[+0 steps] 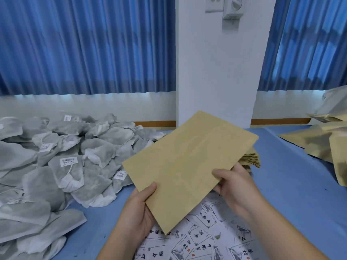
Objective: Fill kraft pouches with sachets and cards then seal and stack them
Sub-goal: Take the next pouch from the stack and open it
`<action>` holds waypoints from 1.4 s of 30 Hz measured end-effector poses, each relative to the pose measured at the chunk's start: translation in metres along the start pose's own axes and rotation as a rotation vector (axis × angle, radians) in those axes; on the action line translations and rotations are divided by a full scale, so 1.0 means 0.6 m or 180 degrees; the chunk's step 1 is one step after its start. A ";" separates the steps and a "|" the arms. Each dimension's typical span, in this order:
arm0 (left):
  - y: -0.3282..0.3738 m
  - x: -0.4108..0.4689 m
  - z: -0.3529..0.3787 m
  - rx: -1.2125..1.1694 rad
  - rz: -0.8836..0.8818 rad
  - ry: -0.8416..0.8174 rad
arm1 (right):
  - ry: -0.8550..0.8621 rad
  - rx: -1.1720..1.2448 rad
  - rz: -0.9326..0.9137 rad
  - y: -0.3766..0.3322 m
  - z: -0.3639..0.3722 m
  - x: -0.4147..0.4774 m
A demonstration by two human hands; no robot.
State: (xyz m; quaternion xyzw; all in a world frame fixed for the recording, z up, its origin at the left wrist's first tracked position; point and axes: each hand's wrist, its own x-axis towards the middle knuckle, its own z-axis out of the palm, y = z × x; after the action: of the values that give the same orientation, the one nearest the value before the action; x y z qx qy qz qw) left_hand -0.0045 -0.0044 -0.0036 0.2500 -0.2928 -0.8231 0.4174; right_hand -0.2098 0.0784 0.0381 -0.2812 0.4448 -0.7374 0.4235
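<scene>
Single head-worn view, wide-angle.
It looks forward and down from the person's head, close over the blue table [281,175], facing the white wall [216,72].

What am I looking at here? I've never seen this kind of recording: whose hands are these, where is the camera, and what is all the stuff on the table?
There is no machine here. A person works with bare hands, and the single picture comes from a camera worn on their head, looking forward and down. The left hand and the right hand both grip one flat brown pouch, held above the blue table. To the left lies a big heap of grey-white sachets, some with barcode labels. Below the hands, printed cards are spread out. Behind the held pouch sits a stack of more pouches, and at the far right is another pile of brown pouches. Blue curtains and a white pillar stand behind the table.
</scene>
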 end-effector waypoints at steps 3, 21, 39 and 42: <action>0.000 0.000 0.004 -0.0066 0.0005 -0.0033 | 0.0353 -0.0032 -0.0091 -0.014 0.023 0.023; 0.027 0.003 -0.009 -0.0618 0.0158 0.0229 | -0.0636 -0.3588 -0.3065 -0.014 0.069 0.039; 0.018 0.003 -0.015 0.0239 0.0544 0.0702 | -0.1835 -0.4681 -0.1608 0.042 0.100 0.011; 0.017 0.000 -0.009 0.0065 0.0446 0.0503 | -0.1627 -0.4697 -0.1715 0.049 0.126 0.009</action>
State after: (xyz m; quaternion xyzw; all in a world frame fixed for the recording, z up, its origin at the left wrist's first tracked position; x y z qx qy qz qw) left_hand 0.0043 -0.0110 -0.0002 0.2973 -0.2840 -0.7666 0.4933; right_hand -0.1416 0.0346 0.0456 -0.7431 0.6220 -0.2453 0.0268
